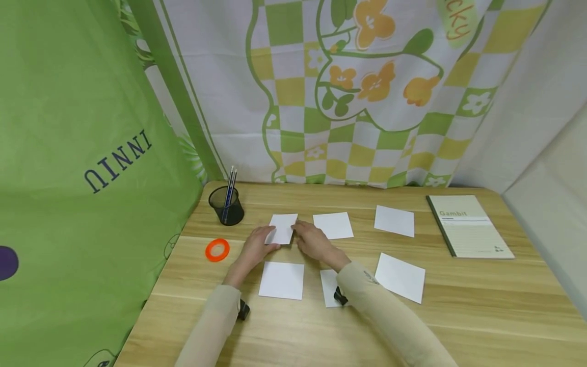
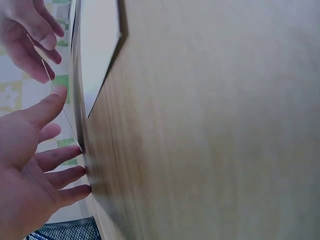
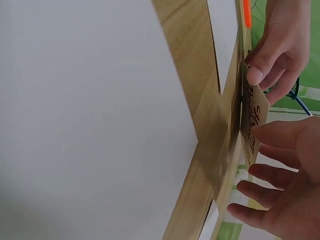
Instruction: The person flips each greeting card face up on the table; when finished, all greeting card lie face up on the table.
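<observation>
Both hands hold a white card [image 1: 281, 230] tilted above the far left of the table. My left hand [image 1: 255, 248] pinches its left side, thumb at the lower corner. On the right edge, my right hand [image 1: 315, 241] holds it between thumb and fingers. The right wrist view shows the card's brown face [image 3: 252, 117] with dark script lettering, "Birthday" partly legible. Seen from the left wrist, the card is almost edge-on. Nearer me lies a white card [image 1: 281, 280]; another white card [image 1: 329, 289] is partly hidden under my right sleeve [image 1: 385, 311].
More white cards lie to the right, including one card [image 1: 334, 226] beside my right hand, a far card [image 1: 394, 221] and a near card [image 1: 400, 278]. A notebook [image 1: 472, 227] is far right. An orange tape roll [image 1: 209, 251] and black mesh pen cup [image 1: 233, 214] with pencils stand left.
</observation>
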The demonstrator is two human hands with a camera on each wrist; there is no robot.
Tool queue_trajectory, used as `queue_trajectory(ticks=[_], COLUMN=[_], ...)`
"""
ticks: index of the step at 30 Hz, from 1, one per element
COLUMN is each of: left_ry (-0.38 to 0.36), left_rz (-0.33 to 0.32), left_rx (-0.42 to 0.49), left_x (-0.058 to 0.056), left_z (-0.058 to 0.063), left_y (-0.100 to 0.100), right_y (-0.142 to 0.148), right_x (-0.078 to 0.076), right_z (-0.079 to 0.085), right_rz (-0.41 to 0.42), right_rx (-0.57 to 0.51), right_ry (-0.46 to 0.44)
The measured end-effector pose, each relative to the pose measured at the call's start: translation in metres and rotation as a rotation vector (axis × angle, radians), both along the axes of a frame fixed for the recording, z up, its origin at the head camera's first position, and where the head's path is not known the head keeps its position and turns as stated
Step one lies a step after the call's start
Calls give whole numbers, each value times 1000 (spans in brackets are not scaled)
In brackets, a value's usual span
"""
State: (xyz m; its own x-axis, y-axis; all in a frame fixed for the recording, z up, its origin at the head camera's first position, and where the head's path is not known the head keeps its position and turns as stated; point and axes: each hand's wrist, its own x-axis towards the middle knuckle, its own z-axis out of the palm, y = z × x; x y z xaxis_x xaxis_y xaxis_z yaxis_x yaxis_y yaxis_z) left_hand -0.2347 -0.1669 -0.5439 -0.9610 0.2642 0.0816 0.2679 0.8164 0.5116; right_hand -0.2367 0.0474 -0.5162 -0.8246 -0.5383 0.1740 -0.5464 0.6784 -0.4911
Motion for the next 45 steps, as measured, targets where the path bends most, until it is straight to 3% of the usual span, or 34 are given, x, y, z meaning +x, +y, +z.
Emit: queue_trajectory(ticks=[6,14,25,39,45], left_ry=[-9,12,125,149,279], left_rz=[16,38,55,37,20], left_rx=[32,101,159,97,103], left_x=[4,10,13,17,17], left_z=[4,11,13,15,15], left_y=[-1,0,6,4,2], right_y=[0,-2,-4,-2,-2], right_x=[-1,-1,-1,0,-1], right_z=[1,2,3,1,2], right_rz=[-19,-96,-212,-237,-254], right_rx=[-13,-55,-66,-96,-128], right_ry=[62,61,83,145,182])
